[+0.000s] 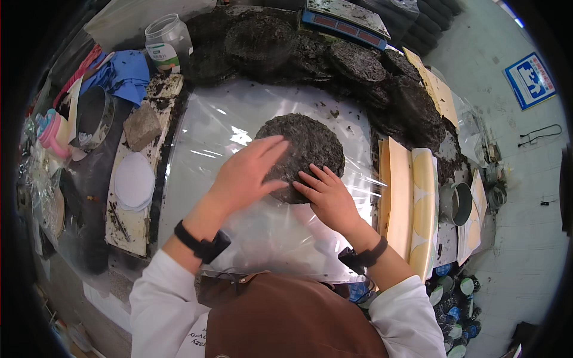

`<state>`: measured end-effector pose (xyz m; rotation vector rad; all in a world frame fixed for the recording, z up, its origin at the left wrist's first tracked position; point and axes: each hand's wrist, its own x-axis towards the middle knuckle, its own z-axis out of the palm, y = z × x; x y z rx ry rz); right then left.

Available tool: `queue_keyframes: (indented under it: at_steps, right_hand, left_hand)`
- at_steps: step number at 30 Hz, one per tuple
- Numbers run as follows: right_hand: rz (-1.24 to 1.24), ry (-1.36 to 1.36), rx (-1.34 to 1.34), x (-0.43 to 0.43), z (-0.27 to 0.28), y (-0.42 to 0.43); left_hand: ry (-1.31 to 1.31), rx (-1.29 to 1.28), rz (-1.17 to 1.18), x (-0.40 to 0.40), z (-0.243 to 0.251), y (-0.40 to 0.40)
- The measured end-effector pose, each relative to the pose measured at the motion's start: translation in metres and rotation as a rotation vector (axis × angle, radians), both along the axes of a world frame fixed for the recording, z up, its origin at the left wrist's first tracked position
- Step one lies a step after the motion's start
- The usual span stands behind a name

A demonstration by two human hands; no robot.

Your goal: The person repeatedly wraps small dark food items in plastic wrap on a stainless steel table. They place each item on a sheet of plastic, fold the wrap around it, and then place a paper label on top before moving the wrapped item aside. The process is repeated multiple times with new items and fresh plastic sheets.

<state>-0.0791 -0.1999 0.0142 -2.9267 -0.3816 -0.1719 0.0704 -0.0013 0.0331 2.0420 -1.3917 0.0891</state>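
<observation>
A round, dark cake of what looks like dried seaweed (pixel 309 143) lies flat on a clear plastic sheet (pixel 215 121). My left hand (pixel 253 172) is over the cake's left edge, slightly blurred, its fingers and thumb apart. Whether it presses down or hovers I cannot tell. At the near right edge, the spread fingertips of my right hand (pixel 329 197) rest on the cake's top. Neither hand is closed around anything. A few dark crumbs lie on the plastic behind the cake.
Similar dark cakes (pixel 358 62) are piled along the back and right, with a blue digital scale (pixel 344 27) behind. Yellowish sheets of round labels (pixel 423 201) and a metal ring (pixel 456 203) stand right. Left are a stone block (pixel 142 126), white paper discs (pixel 134 181) and a jar (pixel 165 42).
</observation>
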Motion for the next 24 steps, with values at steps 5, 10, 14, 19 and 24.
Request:
queue_keyframes:
  at_steps: [5, 10, 14, 19, 24]
  right_hand:
    - [-0.069, 0.171, 0.175, 0.03, 0.047, -0.012]
    - [-0.207, 0.386, -0.357, 0.067, 0.031, -0.005]
    - [-0.181, 0.417, -0.347, 0.07, -0.013, -0.011]
    - [-0.213, 0.369, -0.369, 0.074, -0.043, -0.005]
    - [-0.313, 0.282, -0.14, 0.039, -0.03, 0.001]
  left_hand:
    - [-0.095, 0.609, -0.063, 0.022, 0.019, -0.056]
    - [-0.246, 0.663, -0.022, 0.025, -0.027, -0.088]
    - [-0.143, 0.699, -0.073, 0.026, -0.067, -0.09]
    - [-0.156, 0.797, -0.097, 0.028, -0.077, -0.095]
    - [-0.019, 0.793, -0.216, -0.003, -0.008, -0.072]
